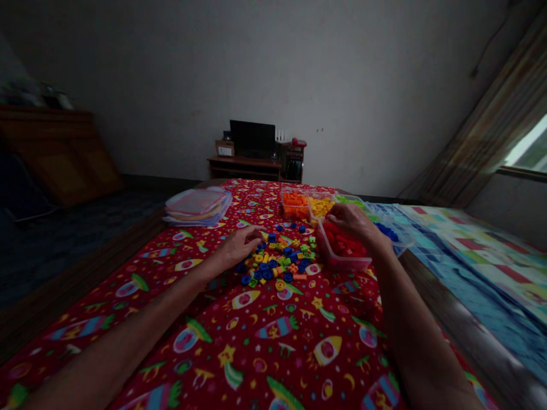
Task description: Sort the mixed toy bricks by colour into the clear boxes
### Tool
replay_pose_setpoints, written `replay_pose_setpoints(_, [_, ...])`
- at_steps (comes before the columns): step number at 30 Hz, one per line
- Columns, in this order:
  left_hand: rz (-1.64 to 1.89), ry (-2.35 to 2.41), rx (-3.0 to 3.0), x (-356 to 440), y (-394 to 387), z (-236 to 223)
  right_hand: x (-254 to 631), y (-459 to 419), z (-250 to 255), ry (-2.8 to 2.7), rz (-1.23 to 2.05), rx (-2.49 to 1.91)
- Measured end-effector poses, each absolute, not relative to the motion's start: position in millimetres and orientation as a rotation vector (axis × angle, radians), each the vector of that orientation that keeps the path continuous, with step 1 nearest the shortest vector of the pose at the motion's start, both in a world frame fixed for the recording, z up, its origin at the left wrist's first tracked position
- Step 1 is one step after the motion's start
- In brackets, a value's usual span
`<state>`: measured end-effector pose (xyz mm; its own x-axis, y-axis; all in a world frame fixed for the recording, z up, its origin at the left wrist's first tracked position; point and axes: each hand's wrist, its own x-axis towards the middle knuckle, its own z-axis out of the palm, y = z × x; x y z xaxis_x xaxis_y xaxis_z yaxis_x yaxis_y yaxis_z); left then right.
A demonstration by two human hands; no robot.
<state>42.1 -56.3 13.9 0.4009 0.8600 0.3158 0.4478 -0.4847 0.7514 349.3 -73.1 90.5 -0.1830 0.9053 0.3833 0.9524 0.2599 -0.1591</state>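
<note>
Bricks [272,263] in mixed colors lie heaped on a red rocket-print cloth [299,356], a person's left hand [239,247] at their left edge, fingers curled; the right hand [352,219], fingers bunched narrow, is over a clear box [348,263] of red pieces [342,244] (stacked lids [199,205] lie farther left). Whether the 2 hands grip anything cannot be told.

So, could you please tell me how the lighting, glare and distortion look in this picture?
Head view: dim overall, the window at right brightest; head view: pale sheen on the wooden edge, lower right; head view: apparent wide-angle stretch, the left forearm looming large; head view: left cabinet sunk in shadow, small bricks soft in fine detail.
</note>
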Motion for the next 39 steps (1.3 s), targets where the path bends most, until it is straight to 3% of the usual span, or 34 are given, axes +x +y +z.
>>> replay_pose_setpoints(5, [0.859, 1.012, 2.501, 56, -72, 13, 374, -76, 93, -2.092, -0.145, -1.94])
replay_pose_setpoints(8, [0.748, 0.712, 2.776, 67, -88, 11, 369, -76, 95, -2.024, -0.302, -1.855])
replay_pose_setpoints(12, [0.466, 0.449, 2.979, 76, -104, 8, 344, -79, 96, -2.087, -0.256, -1.696])
replay_pose_setpoints(21, [0.745, 0.8, 2.794, 45, -61, -19, 285, -85, 69, -2.52, -0.011, -1.505])
replay_pose_setpoints(29, [0.802, 1.113, 2.558, 24, -46, 15, 263, -89, 55, -2.598, 0.031, -1.49])
replay_pose_setpoints(39, [0.53, 1.018, 2.621, 27, -48, 5, 251, -89, 30, -2.644, 0.082, -1.392])
